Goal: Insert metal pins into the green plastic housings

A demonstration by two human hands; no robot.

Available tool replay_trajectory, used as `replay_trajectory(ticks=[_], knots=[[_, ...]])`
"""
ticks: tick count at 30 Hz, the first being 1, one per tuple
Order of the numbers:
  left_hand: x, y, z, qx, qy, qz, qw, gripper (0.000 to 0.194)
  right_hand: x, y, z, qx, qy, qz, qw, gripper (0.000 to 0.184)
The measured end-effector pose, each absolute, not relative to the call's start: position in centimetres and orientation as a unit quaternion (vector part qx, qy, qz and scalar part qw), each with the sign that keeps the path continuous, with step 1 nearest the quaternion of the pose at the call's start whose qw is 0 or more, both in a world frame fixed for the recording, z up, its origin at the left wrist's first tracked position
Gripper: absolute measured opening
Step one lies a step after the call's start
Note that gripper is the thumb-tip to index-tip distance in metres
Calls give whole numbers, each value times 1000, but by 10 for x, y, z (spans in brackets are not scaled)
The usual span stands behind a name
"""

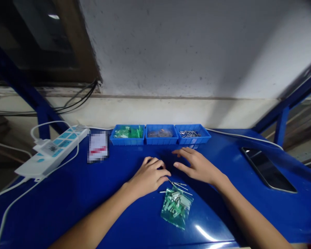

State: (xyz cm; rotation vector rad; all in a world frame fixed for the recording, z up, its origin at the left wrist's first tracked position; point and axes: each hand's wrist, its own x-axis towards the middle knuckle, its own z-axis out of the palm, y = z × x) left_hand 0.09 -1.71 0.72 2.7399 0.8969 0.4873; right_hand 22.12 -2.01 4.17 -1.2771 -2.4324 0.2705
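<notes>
Item: small clear plastic bag (176, 206), green-tinted, lying flat on the blue table (93, 193), mouth toward twelve o'clock. We see it filled with short silvery metal pins jumbled at mixed angles. Several loose pins (180, 185) lie spilled at its mouth, at about twelve o'clock from the bag, some touching the bag's edge. We find the bag at six o'clock from both of our hands, just beside the left one.

Glossy deep-blue table (93, 193), three matching blue trays (160, 140) (one filled green), a clear-green bag (176, 207) of silvery pins, white power strip (53, 150).
</notes>
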Motion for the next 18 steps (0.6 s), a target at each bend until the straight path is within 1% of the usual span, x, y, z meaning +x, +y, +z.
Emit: replay_trajectory(ticks=[4,7,10,11,14,18], knots=[[4,-17,8,913,355,180,93,16,213,-18,31,-445,-869,117,182,36],[1,-15,11,896,382,201,109,11,206,-19,28,-444,-864,132,196,35],[2,-16,12,902,361,203,125,21,204,-19,26,-451,-856,140,210,37],[4,-18,11,906,353,198,127,19,203,-19,26,-456,-852,143,214,37],[11,-22,8,919,331,178,117,5,202,-17,22,-466,-841,159,224,37],[9,-22,4,925,333,169,72,11,198,-19,20,-481,-824,188,234,33]])
